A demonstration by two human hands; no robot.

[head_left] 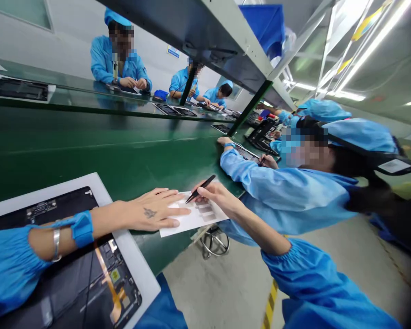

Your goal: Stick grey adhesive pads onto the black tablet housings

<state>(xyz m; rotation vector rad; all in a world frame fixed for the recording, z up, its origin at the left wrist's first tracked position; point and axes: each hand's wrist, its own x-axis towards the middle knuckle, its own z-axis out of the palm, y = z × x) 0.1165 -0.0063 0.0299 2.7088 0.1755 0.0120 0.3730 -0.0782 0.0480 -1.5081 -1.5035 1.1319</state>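
Note:
My left hand (155, 210) lies flat with its fingers spread, pressing on the left part of a white sheet (173, 228) at the table's edge. Rows of small greyish stickers (205, 212) show on the sheet. My right hand (214, 196) grips black tweezers (201, 188), their tips pointing down and left at the sheet near my left fingers. Whether anything is between the tips is too small to tell. Under my left forearm lies an opened tablet (71, 283) with black insides and an orange flex cable (107, 274), resting on a white board (145, 269).
The green table (99, 155) runs away ahead, with a shelf (205, 36) overhead on dark posts. A co-worker in a blue smock (287, 192) sits close on my right. Across the table several people work. Another opened tablet (18, 88) lies on the far ledge.

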